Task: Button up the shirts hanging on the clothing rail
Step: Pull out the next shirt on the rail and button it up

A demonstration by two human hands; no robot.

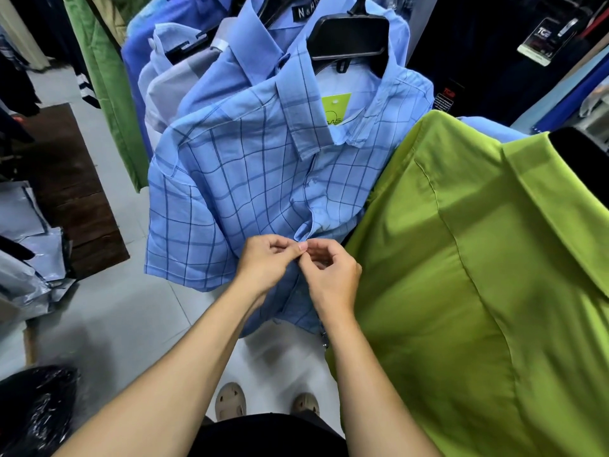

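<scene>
Fingers [298, 248] of both hands curled and meeting at the front placket of the blue checked shirt [230, 179], low on its front. Left hand [263, 262] pinching the placket edge between thumb and forefinger, thumbnail up. Right hand [333, 275] just beside it, fingertips touching the left's, gripping the opposite edge of the same opening; button itself too small to make out. Above the hands, placket closed up to the collar; below them, lower front of the shirt partly hidden behind the wrists. Shirt hanging on a black hanger [349, 34], a lime paper tag [335, 108] inside the neck. Farther back and to the left, more blue shirts [211, 70] packed on the same rail, one with a dark label [306, 11] at the collar. To the right and nearer, a lime green shirt [478, 275], touching the checked one. Far left, a green garment [108, 80] hanging. On the floor [131, 308] at left, a brown mat [72, 199] and plastic-wrapped packs [29, 245]; near bottom, two sandalled feet [230, 400].
</scene>
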